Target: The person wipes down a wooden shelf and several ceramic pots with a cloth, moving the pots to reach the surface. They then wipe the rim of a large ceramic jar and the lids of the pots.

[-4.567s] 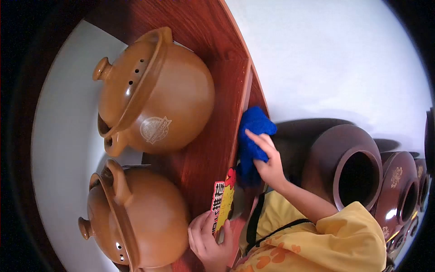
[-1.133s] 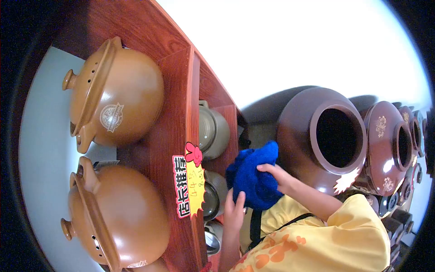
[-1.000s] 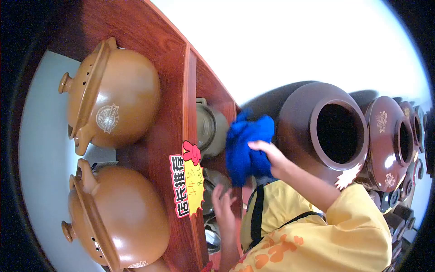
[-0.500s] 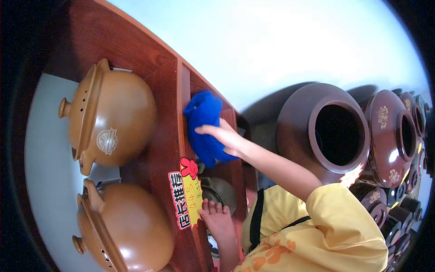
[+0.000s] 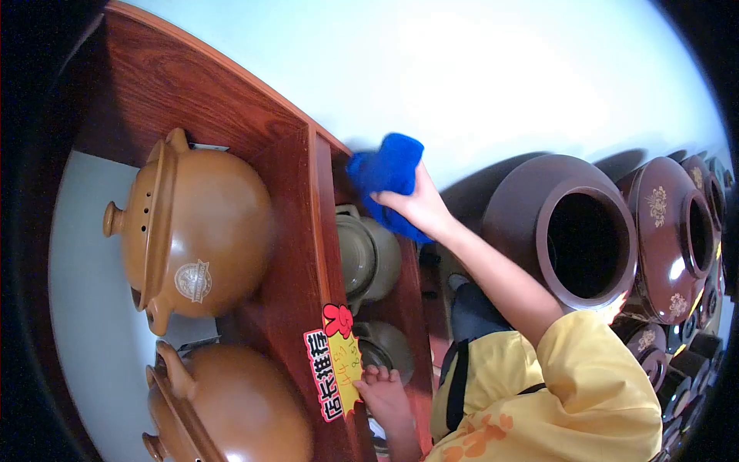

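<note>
My right hand (image 5: 412, 204) grips a bunched blue cloth (image 5: 391, 173) at the front edge of the wooden shelf (image 5: 296, 181), with the thumb across the cloth. My left hand (image 5: 387, 400) has its fingers apart and holds nothing. It rests at the shelf edge beside a red and yellow price sign (image 5: 335, 366). Two brown lidded clay pots (image 5: 204, 231) stand on the shelf; the second brown pot (image 5: 239, 404) is partly cut off by the frame. A greenish-grey pot (image 5: 362, 258) sits in the compartment beneath, near the cloth.
Another greenish-grey pot (image 5: 389, 350) is behind my left hand. Large dark brown jars (image 5: 516, 223) with wide mouths, some with gold patterns, stand in a row along the white wall (image 5: 493, 69). Smaller dark pots (image 5: 673, 393) cluster beside them.
My right hand has carried the blue cloth away from the shelf edge toward the wall, uncovering a greenish-grey pot. The view has shifted a little. My left hand stays near the sign.
</note>
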Available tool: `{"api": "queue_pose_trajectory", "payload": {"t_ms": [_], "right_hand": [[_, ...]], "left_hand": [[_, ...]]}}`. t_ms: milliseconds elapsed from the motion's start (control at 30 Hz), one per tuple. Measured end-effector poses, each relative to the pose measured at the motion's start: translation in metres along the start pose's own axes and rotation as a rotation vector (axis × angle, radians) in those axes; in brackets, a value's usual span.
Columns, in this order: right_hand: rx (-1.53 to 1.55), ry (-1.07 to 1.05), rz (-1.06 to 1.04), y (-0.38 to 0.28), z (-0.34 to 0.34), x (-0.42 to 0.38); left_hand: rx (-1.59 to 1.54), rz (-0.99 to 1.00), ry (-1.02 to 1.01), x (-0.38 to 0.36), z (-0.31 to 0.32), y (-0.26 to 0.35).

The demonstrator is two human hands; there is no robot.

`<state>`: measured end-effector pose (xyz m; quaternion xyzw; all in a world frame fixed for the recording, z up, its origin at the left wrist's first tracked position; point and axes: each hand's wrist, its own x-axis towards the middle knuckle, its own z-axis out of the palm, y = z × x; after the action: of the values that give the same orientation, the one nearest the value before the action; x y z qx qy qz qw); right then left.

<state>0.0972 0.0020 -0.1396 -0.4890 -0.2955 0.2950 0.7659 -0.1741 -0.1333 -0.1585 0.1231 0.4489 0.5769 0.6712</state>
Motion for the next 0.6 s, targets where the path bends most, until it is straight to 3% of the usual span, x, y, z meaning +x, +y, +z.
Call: {"api": "queue_pose_trajectory", "payload": {"t_ms": [100,133,233,300,400,467,600], "right_hand": [[-0.090,-0.130,-0.209,-0.023,0.019,0.024],[-0.136,-0.156,-0.417,-0.020,0.025,0.035],[-0.163,-0.130,-0.524,0.013,0.047,0.059],[-0.192,0.035,-0.515,0.044,0.051,0.072],[-0.158,0.126,-0.592,0.073,0.052,0.083],[-0.343,0.145,-0.973,0.082,0.050,0.089],[-0.551,0.106,-0.911,0.114,0.037,0.087]], "left_hand": [[0.095,0.067,-0.113,0.003,-0.004,-0.002],[0.154,0.081,-0.126,0.002,-0.004,-0.001],[0.229,0.095,-0.153,0.004,-0.013,0.000],[0.244,0.093,-0.181,0.011,-0.015,-0.001],[0.311,0.016,0.015,0.018,-0.028,-0.007],[0.300,0.035,0.030,0.027,-0.033,-0.012],[0.340,-0.002,0.050,0.044,-0.035,-0.020]]}}
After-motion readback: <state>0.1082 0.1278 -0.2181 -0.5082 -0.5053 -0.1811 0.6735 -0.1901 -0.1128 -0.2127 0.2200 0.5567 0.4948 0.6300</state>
